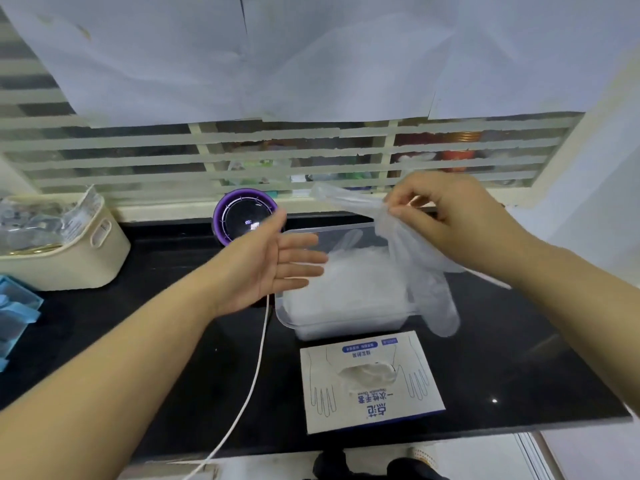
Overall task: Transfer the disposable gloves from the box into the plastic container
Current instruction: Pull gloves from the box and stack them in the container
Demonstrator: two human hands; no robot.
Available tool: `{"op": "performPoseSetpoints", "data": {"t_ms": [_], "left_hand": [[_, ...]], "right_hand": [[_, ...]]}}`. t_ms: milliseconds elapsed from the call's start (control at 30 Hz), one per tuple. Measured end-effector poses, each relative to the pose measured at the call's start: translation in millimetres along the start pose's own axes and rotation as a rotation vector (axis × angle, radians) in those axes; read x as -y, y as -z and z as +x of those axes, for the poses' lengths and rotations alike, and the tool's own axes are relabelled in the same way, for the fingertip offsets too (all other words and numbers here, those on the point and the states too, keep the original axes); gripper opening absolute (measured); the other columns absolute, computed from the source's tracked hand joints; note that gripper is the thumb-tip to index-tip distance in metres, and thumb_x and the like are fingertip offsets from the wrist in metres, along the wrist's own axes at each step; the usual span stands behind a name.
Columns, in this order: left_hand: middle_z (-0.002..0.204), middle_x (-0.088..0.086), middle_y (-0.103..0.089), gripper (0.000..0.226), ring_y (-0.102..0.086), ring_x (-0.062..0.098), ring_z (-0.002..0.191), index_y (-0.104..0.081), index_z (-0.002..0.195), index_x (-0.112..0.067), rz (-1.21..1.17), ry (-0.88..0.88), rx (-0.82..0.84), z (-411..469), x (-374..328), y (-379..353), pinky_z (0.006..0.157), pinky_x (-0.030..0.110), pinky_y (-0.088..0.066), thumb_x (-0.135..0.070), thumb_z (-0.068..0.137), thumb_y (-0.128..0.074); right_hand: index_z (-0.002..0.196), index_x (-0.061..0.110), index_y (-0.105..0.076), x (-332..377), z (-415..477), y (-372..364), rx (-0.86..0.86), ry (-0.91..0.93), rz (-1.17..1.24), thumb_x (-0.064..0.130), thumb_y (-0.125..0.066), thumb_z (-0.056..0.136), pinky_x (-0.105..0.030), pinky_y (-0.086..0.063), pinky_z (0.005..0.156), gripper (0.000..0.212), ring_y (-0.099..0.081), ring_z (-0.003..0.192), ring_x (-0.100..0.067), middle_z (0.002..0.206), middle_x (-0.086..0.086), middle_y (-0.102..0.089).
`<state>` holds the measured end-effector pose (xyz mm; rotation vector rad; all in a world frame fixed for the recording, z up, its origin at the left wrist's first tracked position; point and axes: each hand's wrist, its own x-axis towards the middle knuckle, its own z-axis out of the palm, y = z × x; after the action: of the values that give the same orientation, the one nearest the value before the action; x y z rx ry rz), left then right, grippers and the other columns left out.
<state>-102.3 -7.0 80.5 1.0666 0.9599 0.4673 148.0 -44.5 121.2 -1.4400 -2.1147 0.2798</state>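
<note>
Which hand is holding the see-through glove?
The right hand pinches the clear glove near its cuff, so the fingers dangle. The left hand is open and holds nothing.

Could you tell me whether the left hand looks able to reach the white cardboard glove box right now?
Probably yes: the left hand is open and empty, and nothing covers the white cardboard glove box, whose torn top opening faces up.

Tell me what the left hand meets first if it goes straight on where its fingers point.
Probably the clear glove hanging from the right hand. The open left hand points rightward above the plastic container, level with that glove; depth is unclear, so it could pass beside it.
</note>
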Motion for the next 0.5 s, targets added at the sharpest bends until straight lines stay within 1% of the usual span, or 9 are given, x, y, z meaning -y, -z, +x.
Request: {"op": "performPoseSetpoints", "data": {"t_ms": [67, 133, 200, 233, 267, 333, 367, 433, 500], "left_hand": [[0.115, 0.013, -0.069, 0.075, -0.068, 0.027, 0.104, -0.055, 0.125, -0.015, -0.159, -0.001, -0.043, 9.0, -4.6, -1.5, 0.086, 0.039, -0.052, -0.071, 0.080, -0.033], [0.126, 0.013, -0.063, 0.075, -0.066, 0.028, 0.108, -0.053, 0.132, -0.018, -0.187, -0.016, -0.072, 21.6, -3.2, -4.8, 0.083, 0.040, -0.054, -0.073, 0.082, -0.042], [0.137, 0.010, -0.053, 0.071, -0.063, 0.029, 0.112, -0.047, 0.139, -0.020, -0.194, -0.043, -0.140, 34.4, 0.0, -8.2, 0.081, 0.041, -0.057, -0.059, 0.082, -0.063], [0.136, 0.008, -0.053, 0.068, -0.061, 0.027, 0.113, -0.042, 0.142, -0.021, -0.173, -0.056, -0.197, 40.4, 2.4, -10.0, 0.081, 0.042, -0.058, -0.046, 0.084, -0.068], [0.128, 0.006, -0.056, 0.066, -0.062, 0.025, 0.110, -0.037, 0.145, -0.022, -0.132, -0.076, -0.263, 45.9, 5.0, -11.6, 0.081, 0.040, -0.057, -0.031, 0.088, -0.068], [0.107, 0.009, -0.064, 0.070, -0.066, 0.023, 0.094, -0.029, 0.149, -0.023, 0.122, -0.140, -0.411, 54.4, 12.7, -13.0, 0.081, 0.034, -0.057, -0.010, 0.090, -0.064], [0.102, 0.008, -0.064, 0.072, -0.065, 0.022, 0.088, -0.027, 0.151, -0.024, 0.316, -0.174, -0.479, 57.9, 17.8, -10.8, 0.079, 0.031, -0.056, -0.007, 0.090, -0.062], [0.111, 0.000, -0.054, 0.072, -0.059, 0.017, 0.086, -0.025, 0.151, -0.025, 0.705, -0.224, -0.582, 58.6, 28.3, -6.5, 0.076, 0.024, -0.052, -0.008, 0.090, -0.060], [0.123, -0.002, -0.042, 0.063, -0.053, 0.014, 0.094, -0.033, 0.148, -0.023, 1.085, -0.368, -0.695, 58.3, 37.2, -2.2, 0.079, 0.023, -0.050, -0.012, 0.091, -0.059]], "right_hand": [[0.092, 0.019, -0.066, -0.1, 5.8, -6.9, 0.071, 0.169, -0.198, 0.021, -0.056, 0.090, -0.026, -0.048, 0.072, 0.010, -0.058, 0.082, -0.012, 0.091, 0.006, -0.065], [0.091, 0.018, -0.067, -2.8, 11.4, -19.9, 0.116, 0.314, -0.323, 0.014, -0.064, 0.086, -0.026, -0.047, 0.069, 0.007, -0.058, 0.078, -0.015, 0.088, 0.004, -0.066], [0.088, 0.017, -0.068, -10.4, 16.3, -37.3, 0.181, 0.427, -0.391, 0.005, -0.073, 0.079, -0.031, -0.053, 0.063, 0.016, -0.058, 0.072, -0.017, 0.083, 0.004, -0.066], [0.088, 0.017, -0.068, -15.8, 17.9, -46.7, 0.214, 0.467, -0.403, 0.004, -0.075, 0.077, -0.033, -0.053, 0.062, 0.019, -0.058, 0.071, -0.017, 0.082, 0.004, -0.066], [0.089, 0.016, -0.068, -23.6, 19.6, -56.6, 0.236, 0.500, -0.400, 0.004, -0.076, 0.076, -0.033, -0.053, 0.062, 0.020, -0.059, 0.071, -0.017, 0.083, 0.003, -0.066], [0.089, 0.017, -0.068, -39.7, 19.7, -76.2, 0.254, 0.512, -0.380, 0.009, -0.076, 0.076, -0.029, -0.049, 0.062, 0.017, -0.060, 0.074, -0.018, 0.085, 0.002, -0.067], [0.089, 0.017, -0.069, -47.0, 18.8, -86.1, 0.276, 0.491, -0.360, 0.011, -0.076, 0.078, -0.029, -0.047, 0.063, 0.015, -0.061, 0.077, -0.019, 0.087, 0.002, -0.067], [0.091, 0.017, -0.070, -58.3, 15.8, -104.2, 0.326, 0.421, -0.297, 0.014, -0.072, 0.082, -0.036, -0.051, 0.071, 0.011, -0.062, 0.084, -0.022, 0.092, 0.002, -0.068], [0.095, 0.017, -0.070, -66.7, 16.4, -119.7, 0.357, 0.367, -0.261, 0.016, -0.069, 0.086, -0.038, -0.051, 0.080, 0.010, -0.061, 0.089, -0.023, 0.097, 0.000, -0.068]]}}
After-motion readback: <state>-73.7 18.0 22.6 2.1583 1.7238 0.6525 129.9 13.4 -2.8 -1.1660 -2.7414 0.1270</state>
